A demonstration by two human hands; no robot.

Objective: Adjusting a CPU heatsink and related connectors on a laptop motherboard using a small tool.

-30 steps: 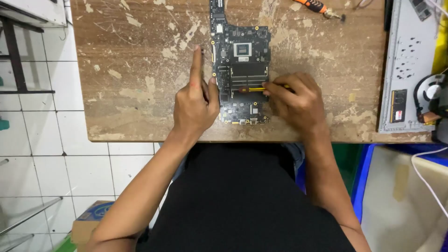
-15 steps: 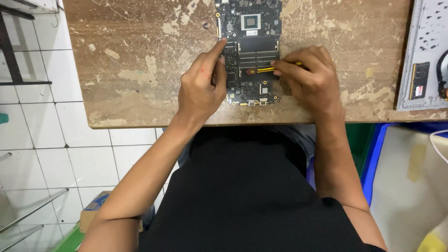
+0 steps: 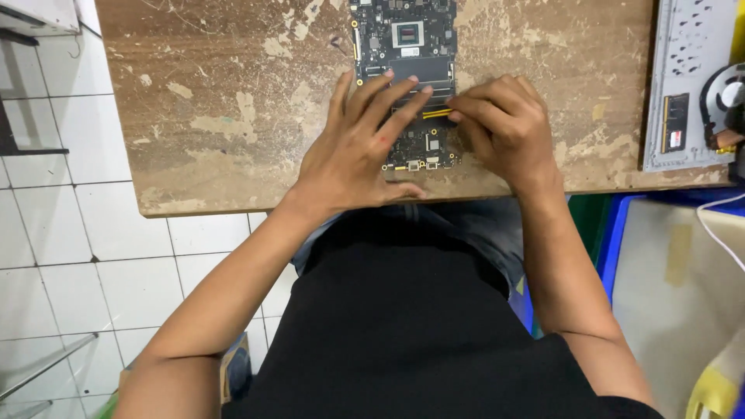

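From my remote view, the white tiled floor (image 3: 70, 233) shows at far left, then the worn wooden surface (image 3: 233, 101) with flaking pale patches. My left hand (image 3: 353, 155) lies flat on it, fingers (image 3: 380, 97) spread apart and extended, the tips resting on the dark laptop motherboard (image 3: 403, 46), across its memory slot area; it clamps nothing. The motherboard lies lengthwise away from me, its near edge close to the surface's front edge, between my two hands and partly under both. Just right of the left fingertips, a thin yellow tool (image 3: 436, 113) lies across the board, pinched in my right hand (image 3: 500, 128), whose fingers are bunched together around its end. Well apart at far right lies a grey laptop chassis (image 3: 683, 85) with a round fan (image 3: 725, 97).
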